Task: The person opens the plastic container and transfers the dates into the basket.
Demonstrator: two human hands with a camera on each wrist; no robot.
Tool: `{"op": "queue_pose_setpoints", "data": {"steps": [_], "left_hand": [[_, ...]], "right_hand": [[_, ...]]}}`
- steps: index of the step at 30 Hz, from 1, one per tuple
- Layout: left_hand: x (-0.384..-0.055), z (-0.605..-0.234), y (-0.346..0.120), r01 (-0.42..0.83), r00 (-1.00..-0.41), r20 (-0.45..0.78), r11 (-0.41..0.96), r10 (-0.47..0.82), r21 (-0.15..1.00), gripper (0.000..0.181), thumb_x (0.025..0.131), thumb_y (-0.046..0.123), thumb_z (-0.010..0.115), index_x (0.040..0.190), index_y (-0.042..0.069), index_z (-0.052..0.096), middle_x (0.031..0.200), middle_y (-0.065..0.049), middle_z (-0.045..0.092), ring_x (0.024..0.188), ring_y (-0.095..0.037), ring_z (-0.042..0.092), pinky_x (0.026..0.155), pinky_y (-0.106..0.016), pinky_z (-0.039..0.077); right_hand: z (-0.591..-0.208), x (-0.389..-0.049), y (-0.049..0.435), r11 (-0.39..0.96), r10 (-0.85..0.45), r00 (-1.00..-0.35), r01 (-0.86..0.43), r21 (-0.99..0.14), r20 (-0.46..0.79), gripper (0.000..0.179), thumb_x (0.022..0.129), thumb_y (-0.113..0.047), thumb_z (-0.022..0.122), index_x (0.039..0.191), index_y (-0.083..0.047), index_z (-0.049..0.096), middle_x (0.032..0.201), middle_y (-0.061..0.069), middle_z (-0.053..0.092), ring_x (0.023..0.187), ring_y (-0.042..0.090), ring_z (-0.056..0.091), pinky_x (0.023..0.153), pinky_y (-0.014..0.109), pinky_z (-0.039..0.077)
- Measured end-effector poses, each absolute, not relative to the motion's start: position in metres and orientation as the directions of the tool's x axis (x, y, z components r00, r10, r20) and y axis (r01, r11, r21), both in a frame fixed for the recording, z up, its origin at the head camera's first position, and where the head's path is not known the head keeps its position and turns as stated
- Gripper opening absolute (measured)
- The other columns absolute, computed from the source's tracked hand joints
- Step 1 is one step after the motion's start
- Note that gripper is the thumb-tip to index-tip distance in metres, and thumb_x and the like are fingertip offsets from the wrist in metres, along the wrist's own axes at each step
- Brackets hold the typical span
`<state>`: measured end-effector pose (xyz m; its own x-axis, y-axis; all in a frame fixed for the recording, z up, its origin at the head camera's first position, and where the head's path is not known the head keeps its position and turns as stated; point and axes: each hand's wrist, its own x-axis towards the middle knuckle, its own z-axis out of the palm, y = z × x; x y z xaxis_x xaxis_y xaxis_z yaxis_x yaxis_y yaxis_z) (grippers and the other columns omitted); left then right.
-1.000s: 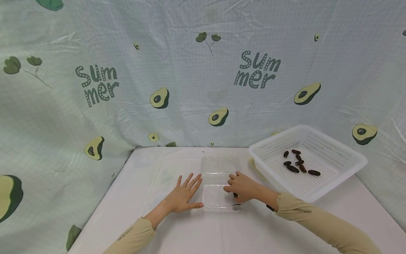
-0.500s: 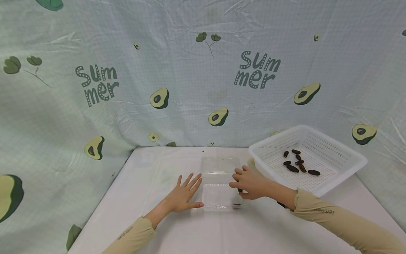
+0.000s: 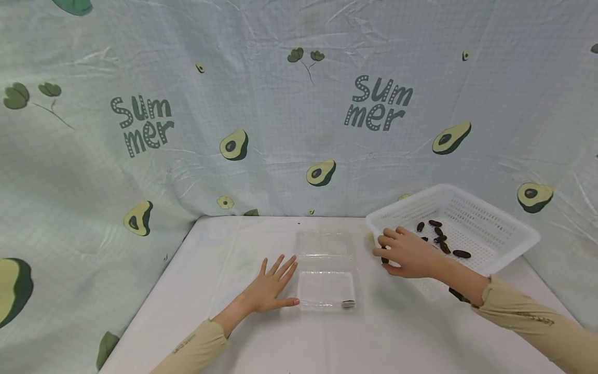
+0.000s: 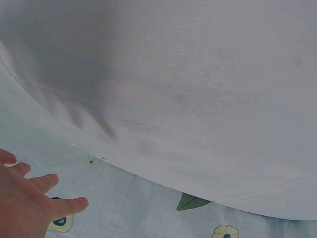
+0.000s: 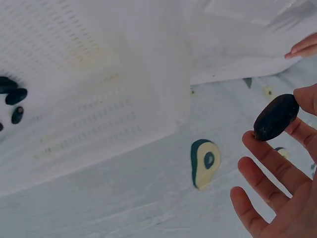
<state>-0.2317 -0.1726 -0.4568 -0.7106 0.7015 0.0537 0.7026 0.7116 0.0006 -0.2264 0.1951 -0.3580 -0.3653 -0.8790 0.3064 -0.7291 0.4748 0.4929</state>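
My right hand (image 3: 408, 254) pinches a dark oval date (image 5: 276, 117) between thumb and fingers, beside the left wall of the white basket. In the head view most of that date is behind the fingers. A clear plastic clamshell box (image 3: 326, 289) lies unfolded on the table, one half behind the other. Its front right corner shows a small dark-and-pale thing (image 3: 348, 303), too small to tell. My left hand (image 3: 268, 290) rests with fingers spread at the box's left side, thumb tip at its edge.
The white perforated basket (image 3: 511, 218) stands at the right of the table, with several dark dates (image 3: 461, 254) on its floor. A fabric backdrop (image 3: 271, 104) printed with avocados rises behind the table (image 3: 261, 343).
My right hand has moved right and away from me, from over the front half of the box to the basket's left side, carrying the date. My left hand has stayed in place.
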Motion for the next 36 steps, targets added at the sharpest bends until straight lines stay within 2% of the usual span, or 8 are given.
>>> {"op": "queue_pose_setpoints", "data": {"steps": [4,12,16,23,27,29,33,36], "left_hand": [[-0.232,-0.457,-0.173,0.703,-0.710,0.056,0.711,0.702,0.000,0.086,0.084,0.065,0.035,0.143,0.005,0.015,0.151,-0.009,0.010,0.137,-0.037,0.012,0.099,-0.066,0.014],[-0.231,-0.457,-0.174,0.698,-0.715,0.057,0.716,0.697,-0.003,0.086,0.084,0.065,0.035,0.143,0.005,0.016,0.151,-0.009,0.011,0.137,-0.037,0.013,0.099,-0.066,0.015],[-0.230,-0.457,-0.174,0.697,-0.716,0.062,0.717,0.696,-0.006,0.086,0.084,0.064,0.036,0.143,0.005,0.016,0.151,-0.009,0.012,0.137,-0.037,0.014,0.099,-0.066,0.016],[-0.230,-0.456,-0.174,0.696,-0.716,0.062,0.718,0.695,-0.006,0.086,0.084,0.064,0.035,0.143,0.005,0.016,0.151,-0.009,0.011,0.137,-0.037,0.014,0.099,-0.066,0.015],[-0.230,-0.457,-0.174,0.696,-0.717,0.059,0.718,0.695,-0.005,0.086,0.084,0.064,0.035,0.143,0.005,0.016,0.152,-0.007,0.010,0.137,-0.036,0.013,0.099,-0.065,0.015],[-0.229,-0.457,-0.173,0.695,-0.717,0.057,0.719,0.694,-0.004,0.086,0.084,0.065,0.035,0.143,0.006,0.016,0.152,-0.007,0.009,0.137,-0.036,0.013,0.100,-0.065,0.015],[-0.229,-0.457,-0.173,0.695,-0.718,0.057,0.719,0.694,-0.008,0.086,0.084,0.065,0.035,0.143,0.006,0.015,0.152,-0.007,0.009,0.137,-0.036,0.013,0.100,-0.065,0.014],[-0.229,-0.457,-0.172,0.699,-0.714,0.064,0.715,0.698,-0.008,0.086,0.084,0.065,0.035,0.143,0.006,0.015,0.151,-0.008,0.010,0.137,-0.037,0.014,0.100,-0.065,0.015]], "right_hand": [[-0.358,-0.235,0.219,0.513,-0.853,-0.363,-0.718,0.471,0.376,0.018,0.090,-0.032,0.042,0.085,-0.019,0.054,0.075,-0.003,0.045,0.068,0.013,0.036,0.059,0.027,0.028],[-0.366,-0.261,0.261,0.597,-0.784,-0.399,-0.693,0.403,0.476,0.045,0.094,-0.041,0.017,0.081,-0.017,0.053,0.072,-0.002,0.045,0.065,0.013,0.038,0.054,0.026,0.028],[-0.368,-0.273,0.279,0.629,-0.759,-0.423,-0.673,0.389,0.495,0.048,0.095,-0.043,0.018,0.085,-0.015,0.056,0.075,0.000,0.048,0.067,0.017,0.040,0.053,0.028,0.029],[-0.369,-0.294,0.305,0.689,-0.717,-0.476,-0.598,0.410,0.509,0.029,0.092,-0.036,0.042,0.088,-0.011,0.057,0.074,0.005,0.047,0.065,0.021,0.039,0.051,0.030,0.025],[-0.373,-0.303,0.311,0.723,-0.688,-0.521,-0.554,0.413,0.505,0.045,0.095,-0.042,0.027,0.090,-0.010,0.058,0.073,0.006,0.047,0.063,0.021,0.037,0.051,0.030,0.024],[-0.376,-0.307,0.313,0.736,-0.676,-0.542,-0.535,0.415,0.499,0.044,0.095,-0.040,0.027,0.090,-0.010,0.057,0.072,0.006,0.045,0.062,0.020,0.035,0.051,0.030,0.023],[-0.379,-0.315,0.314,0.754,-0.656,-0.563,-0.506,0.418,0.502,0.018,0.084,-0.026,0.055,0.090,-0.009,0.056,0.071,0.006,0.043,0.062,0.021,0.034,0.052,0.030,0.022],[-0.382,-0.322,0.314,0.769,-0.639,-0.581,-0.485,0.415,0.504,0.024,0.072,-0.019,0.066,0.091,-0.009,0.056,0.071,0.006,0.044,0.063,0.022,0.035,0.052,0.031,0.023]]}}
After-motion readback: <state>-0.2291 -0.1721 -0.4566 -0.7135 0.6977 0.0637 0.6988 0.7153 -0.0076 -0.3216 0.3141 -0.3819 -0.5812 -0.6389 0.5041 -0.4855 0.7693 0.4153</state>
